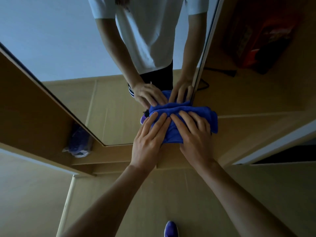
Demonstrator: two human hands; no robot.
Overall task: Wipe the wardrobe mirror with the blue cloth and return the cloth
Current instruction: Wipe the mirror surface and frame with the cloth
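Observation:
The blue cloth is bunched against the lower right part of the wardrobe mirror. My left hand lies flat on the cloth's left half, fingers spread and pointing up. Beside it, my right hand presses the right half, and the index fingers nearly touch. Both palms push the cloth onto the glass near the mirror's right edge. The glass reflects both hands, the cloth and a person in a white shirt.
A wooden wardrobe frame borders the mirror at left and below. A plastic bag with something purple sits at the lower left. A dark open compartment is at upper right. My purple shoe stands on the floor.

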